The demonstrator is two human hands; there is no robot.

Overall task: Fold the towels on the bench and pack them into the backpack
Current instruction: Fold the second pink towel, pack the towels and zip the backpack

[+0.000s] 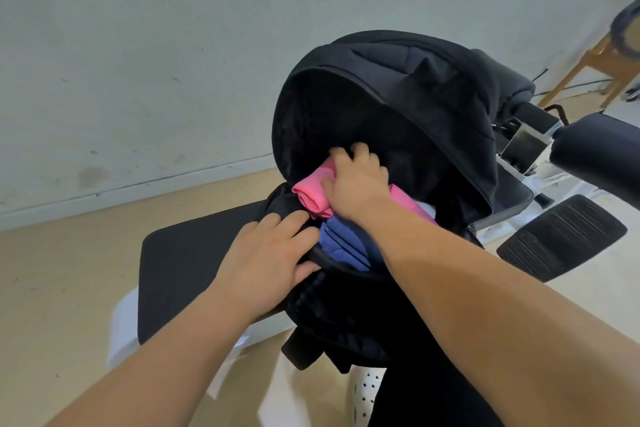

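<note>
Head view: my right grip (356,180) lies palm-down on the rolled pink towel (311,198), fingers curled over its far edge, pushing it into the open mouth of the black backpack (433,97). My left grip (273,250) pinches the bag's near rim, fingers over the lip and thumb beneath. I judge this holds the opening wide and stops the bag sliding as I press. The backpack stands at the right end of the dark padded surface (180,270), its flap thrown back to the far side. Beneath the pink roll sits a folded blue towel (343,243), already inside, and a sliver of white cloth (426,210) shows just right of my wrist. With these towels in, the packing looks well along. The pink roll, poking out at the left of the opening, needs tucking down before the zip can close.
</note>
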